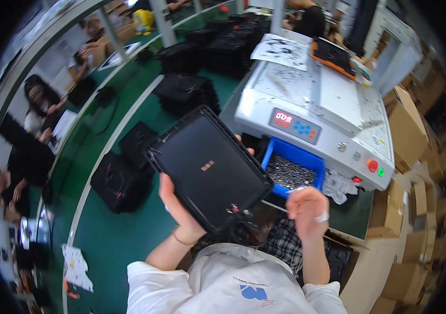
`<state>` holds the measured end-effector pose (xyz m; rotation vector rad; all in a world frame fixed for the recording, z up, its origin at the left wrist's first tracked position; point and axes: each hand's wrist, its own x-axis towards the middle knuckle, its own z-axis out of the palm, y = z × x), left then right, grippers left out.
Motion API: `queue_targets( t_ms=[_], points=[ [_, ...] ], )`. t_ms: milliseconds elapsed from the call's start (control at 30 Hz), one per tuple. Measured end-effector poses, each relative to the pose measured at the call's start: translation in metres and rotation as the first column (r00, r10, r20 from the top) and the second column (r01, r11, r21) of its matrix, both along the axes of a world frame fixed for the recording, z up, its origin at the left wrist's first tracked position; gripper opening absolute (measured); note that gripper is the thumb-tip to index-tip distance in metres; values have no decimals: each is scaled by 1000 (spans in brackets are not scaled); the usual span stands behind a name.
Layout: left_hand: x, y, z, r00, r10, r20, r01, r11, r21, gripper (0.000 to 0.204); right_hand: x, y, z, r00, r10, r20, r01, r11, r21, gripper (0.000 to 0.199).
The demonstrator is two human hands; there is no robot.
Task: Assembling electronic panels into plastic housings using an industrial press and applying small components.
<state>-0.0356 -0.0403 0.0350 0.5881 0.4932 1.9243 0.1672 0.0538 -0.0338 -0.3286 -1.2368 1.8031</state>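
Note:
My left hand (178,209) grips a flat black rectangular plastic casing (210,170) from below. The thumb lies along the casing's left edge, and fingertips show past its far right edge. Small printed marks sit at the casing's middle, and small reddish parts are by its near corner. Over the near edge of a blue bin (266,157) is my right hand (309,212), fingers curled together, with white wrapping on one finger. Whatever those fingers hold, if anything, is too small to make out. Many small metal pieces (291,172) fill the bin.
A white machine (333,125) with a lit control panel (294,125) stands behind the bin. Stacks of black casings (184,94) sit on the green bench (113,235). Crumpled white cloth (340,186) lies right of the bin. Cardboard boxes (406,131) line the right; people work at left.

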Motion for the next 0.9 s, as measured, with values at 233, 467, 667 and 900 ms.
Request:
queue_targets(
  t_ms=[233, 467, 667, 900],
  points=[
    [-95, -171, -8, 586, 794, -161, -808, 588, -40, 43, 30, 29, -2, 954, 10, -299, -11, 1000, -4, 36],
    [-104, -345, -70, 562, 793, -235, -811, 472, -346, 58, 31, 44, -12, 967, -105, -233, 101, 994, -29, 35],
    [-95, -442, -109, 610, 767, -197, -735, 457, -501, 76, 31, 51, -16, 981, -162, -109, 163, 987, -4, 34],
    [-102, -438, -72, 527, 484, -698, -376, -604, -703, 73, 37, 55, -13, 977, -214, 12, 213, 975, 54, 27]
  ],
)
